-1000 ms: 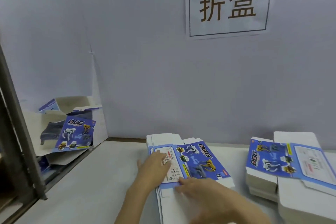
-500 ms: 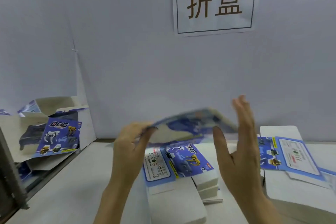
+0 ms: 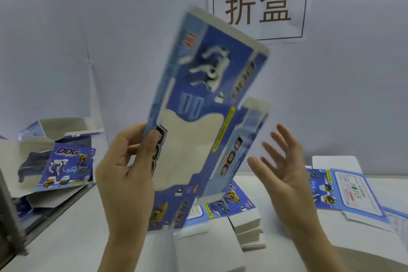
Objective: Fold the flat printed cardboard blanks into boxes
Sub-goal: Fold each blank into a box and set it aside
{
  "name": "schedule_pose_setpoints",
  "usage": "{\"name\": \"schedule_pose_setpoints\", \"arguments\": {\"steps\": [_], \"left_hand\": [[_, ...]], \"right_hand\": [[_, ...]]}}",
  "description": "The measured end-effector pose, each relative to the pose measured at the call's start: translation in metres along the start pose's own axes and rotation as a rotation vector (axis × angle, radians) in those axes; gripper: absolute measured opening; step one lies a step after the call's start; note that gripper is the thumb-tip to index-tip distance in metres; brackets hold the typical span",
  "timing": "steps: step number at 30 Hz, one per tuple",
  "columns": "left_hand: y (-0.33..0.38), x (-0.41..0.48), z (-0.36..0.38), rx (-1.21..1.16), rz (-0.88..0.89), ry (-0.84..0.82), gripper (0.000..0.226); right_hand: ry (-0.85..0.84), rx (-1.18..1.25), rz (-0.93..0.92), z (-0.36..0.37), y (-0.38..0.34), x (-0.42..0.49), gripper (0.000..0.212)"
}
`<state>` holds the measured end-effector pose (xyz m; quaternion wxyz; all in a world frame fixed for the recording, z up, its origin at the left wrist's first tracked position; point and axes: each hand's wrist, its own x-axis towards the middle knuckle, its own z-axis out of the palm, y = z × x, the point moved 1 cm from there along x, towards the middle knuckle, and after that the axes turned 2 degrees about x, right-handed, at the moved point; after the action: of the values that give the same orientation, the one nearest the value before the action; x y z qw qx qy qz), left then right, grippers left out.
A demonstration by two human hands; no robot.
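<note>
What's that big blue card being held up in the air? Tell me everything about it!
The cardboard blank is thin printed card, mostly blue, with a white robot dog near the top, a pale patch in the middle and a yellow dog low down. It is up in the air, standing tall and leaning right, blurred. The left hand grips its left edge, thumb on the print. The right hand is open beside it, not clearly touching.

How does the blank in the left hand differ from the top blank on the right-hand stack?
The held blank is raised and steeply tilted, pinched at its edge by the left hand; the stack's top blank lies flat, untouched. The held blank is blurred; the stack's top blank looks sharper. Both are blue with robot-dog prints.
</note>
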<state>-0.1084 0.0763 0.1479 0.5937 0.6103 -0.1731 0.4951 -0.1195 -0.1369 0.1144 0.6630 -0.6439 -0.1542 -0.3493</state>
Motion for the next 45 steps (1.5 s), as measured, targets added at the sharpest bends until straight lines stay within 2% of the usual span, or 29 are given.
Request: {"name": "schedule_pose_setpoints", "arguments": {"steps": [2, 4, 6, 7, 10, 12, 13, 15, 17, 18, 19, 21, 24, 25, 26, 28, 29, 30, 32, 34, 35, 37, 40, 45], "left_hand": [[0.005, 0.0, 0.001, -0.191, -0.068, 0.076, 0.006], [0.002, -0.001, 0.005, -0.286, -0.135, 0.089, 0.01], [-0.003, -0.004, 0.011, -0.247, -0.186, 0.027, 0.016], [-0.005, -0.006, 0.013, -0.234, -0.215, -0.005, 0.019], [-0.008, -0.015, 0.023, -0.259, -0.28, -0.057, 0.023], [-0.008, -0.018, 0.028, -0.162, -0.277, -0.088, 0.029], [-0.008, -0.02, 0.029, -0.113, -0.281, -0.12, 0.04], [-0.009, -0.024, 0.032, -0.016, -0.34, -0.207, 0.076], [-0.007, -0.028, 0.037, 0.131, -0.428, -0.296, 0.117], [-0.004, -0.032, 0.039, 0.188, -0.444, -0.361, 0.126], [0.001, -0.035, 0.041, 0.187, -0.447, -0.443, 0.126], [0.009, -0.04, 0.045, -0.005, -0.45, -0.582, 0.117], [0.02, -0.044, 0.043, -0.363, -0.43, -0.746, 0.115], [0.024, -0.042, 0.041, -0.436, -0.444, -0.752, 0.112], [0.025, -0.039, 0.038, -0.502, -0.473, -0.7, 0.095], [0.022, -0.03, 0.033, -0.611, -0.64, -0.467, 0.039], [0.016, -0.025, 0.032, -0.614, -0.732, -0.328, 0.022], [0.008, -0.022, 0.03, -0.566, -0.784, -0.226, 0.015], [-0.004, -0.016, 0.028, -0.402, -0.768, -0.144, 0.018], [-0.011, -0.013, 0.027, -0.351, -0.731, -0.106, 0.021], [-0.014, -0.012, 0.027, -0.338, -0.732, -0.096, 0.021], [-0.02, -0.012, 0.025, -0.315, -0.755, -0.083, 0.02], [-0.026, -0.014, 0.025, -0.312, -0.812, -0.093, 0.017], [-0.03, -0.013, 0.024, -0.318, -0.883, -0.126, 0.011]], "right_hand": [[0.011, -0.112, 0.018, 0.004, -0.001, -0.001, 0.074], [-0.093, -0.048, 0.073, 0.003, -0.001, 0.0, 0.054], [-0.151, 0.047, 0.115, -0.002, -0.002, 0.0, 0.032], [-0.142, 0.072, 0.12, -0.005, -0.004, 0.001, 0.027], [-0.1, 0.101, 0.136, -0.013, -0.005, 0.003, 0.026], [-0.103, 0.106, 0.173, -0.016, -0.004, 0.003, 0.029], [-0.104, 0.098, 0.191, -0.016, -0.003, 0.003, 0.031], [-0.119, 0.081, 0.203, -0.014, -0.005, 0.002, 0.032], [-0.137, 0.011, 0.119, -0.009, -0.01, 0.0, 0.025], [-0.128, -0.046, 0.043, -0.006, -0.014, -0.001, 0.021], [-0.116, -0.088, -0.033, -0.003, -0.019, -0.003, 0.018], [-0.16, -0.108, -0.14, 0.007, -0.028, -0.008, 0.018], [-0.467, -0.182, -0.2, 0.021, -0.041, -0.018, 0.038], [-0.556, -0.229, -0.218, 0.021, -0.043, -0.02, 0.044], [-0.621, -0.251, -0.217, 0.02, -0.044, -0.021, 0.049], [-0.678, -0.224, -0.129, 0.015, -0.045, -0.019, 0.052], [-0.65, -0.19, -0.06, 0.013, -0.043, -0.016, 0.048], [-0.582, -0.181, -0.008, 0.01, -0.038, -0.013, 0.044], [-0.372, -0.367, -0.019, 0.003, -0.02, -0.007, 0.042], [-0.217, -0.59, 0.015, -0.007, -0.005, 0.0, 0.054], [-0.184, -0.615, 0.051, -0.015, -0.001, 0.003, 0.06], [-0.233, -0.557, 0.055, -0.028, 0.002, 0.005, 0.064], [-0.34, -0.595, -0.058, -0.037, 0.0, 0.005, 0.065], [-0.2, -0.84, -0.203, -0.034, -0.004, 0.005, 0.074]]}}
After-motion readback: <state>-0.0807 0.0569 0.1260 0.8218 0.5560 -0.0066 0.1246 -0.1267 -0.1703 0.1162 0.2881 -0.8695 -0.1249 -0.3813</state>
